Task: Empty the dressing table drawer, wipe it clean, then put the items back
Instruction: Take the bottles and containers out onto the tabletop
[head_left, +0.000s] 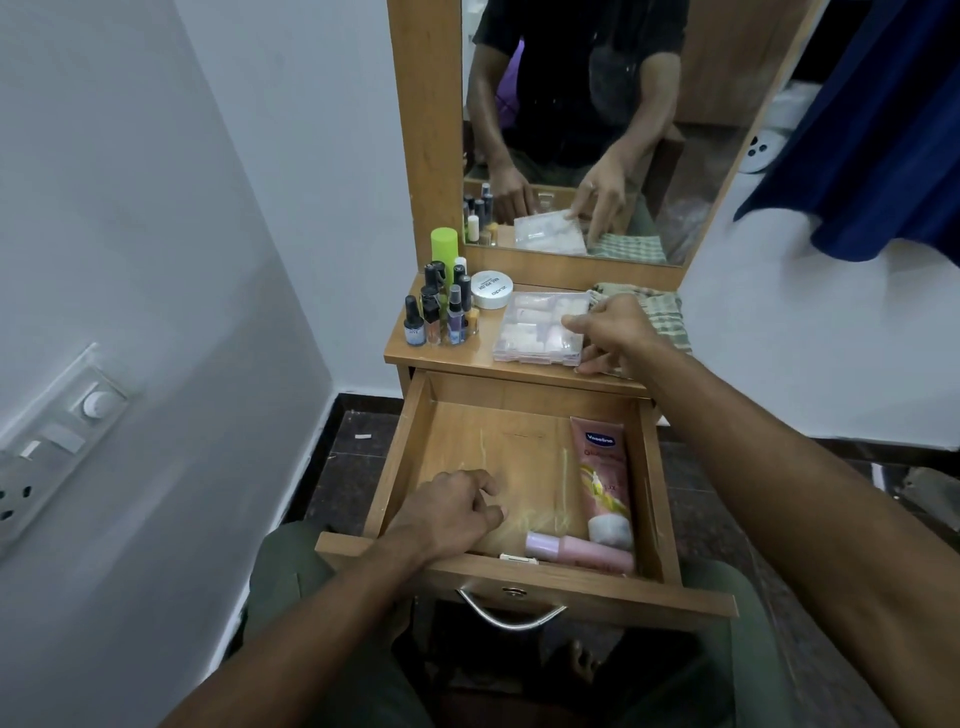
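Note:
The wooden drawer (400, 462) stands pulled out below the dressing table top (441, 356). Inside it, along the right side, lies a pink Vaseline tube (605, 483), and a small pink bottle (576, 552) lies across the front. My left hand (452, 512) rests inside the drawer near its front left, fingers curled, with nothing visible in it. My right hand (610, 332) is up on the table top, fingers spread at the right edge of a clear plastic box (535, 327) of pale items. A checked cloth (660, 314) lies just behind that hand.
Several small nail polish and spray bottles (441, 309), a green-capped can (444, 249) and a white round tin (491, 289) crowd the table's left side. A mirror (587, 130) rises behind. A switch panel (57, 441) is on the left wall; blue fabric (883, 130) hangs at right.

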